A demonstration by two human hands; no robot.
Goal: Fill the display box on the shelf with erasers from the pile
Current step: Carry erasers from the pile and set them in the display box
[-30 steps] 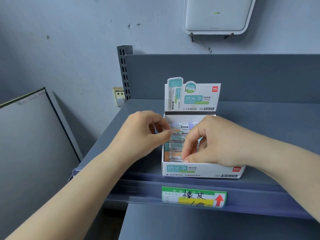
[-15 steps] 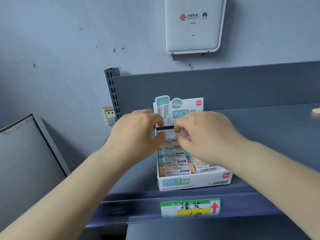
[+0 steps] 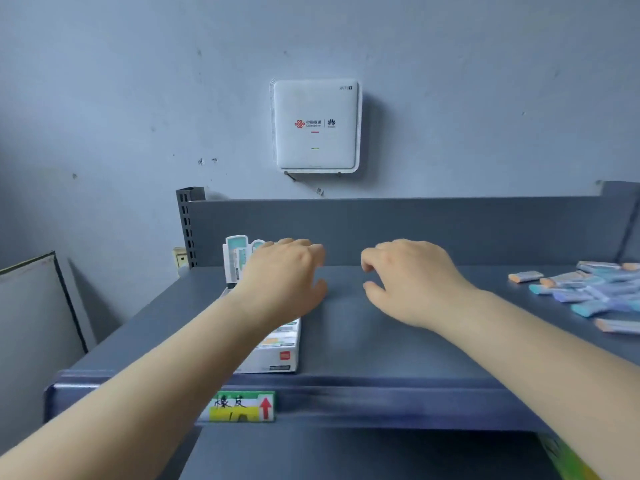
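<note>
Left hand (image 3: 287, 282): palm down over display box (image 3: 277, 355), fingers loosely curled, empty | Right hand (image 3: 408, 278): above shelf (image 3: 381, 341), loosely curled, empty | Eraser pile (image 3: 588, 289): far right on shelf.

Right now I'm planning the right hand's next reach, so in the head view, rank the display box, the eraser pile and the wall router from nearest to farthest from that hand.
1. Display box: on the shelf, left of the right hand, partly under the left hand.
2. Eraser pile: far right on the shelf.
3. Wall router: up on the wall behind the shelf.
</note>
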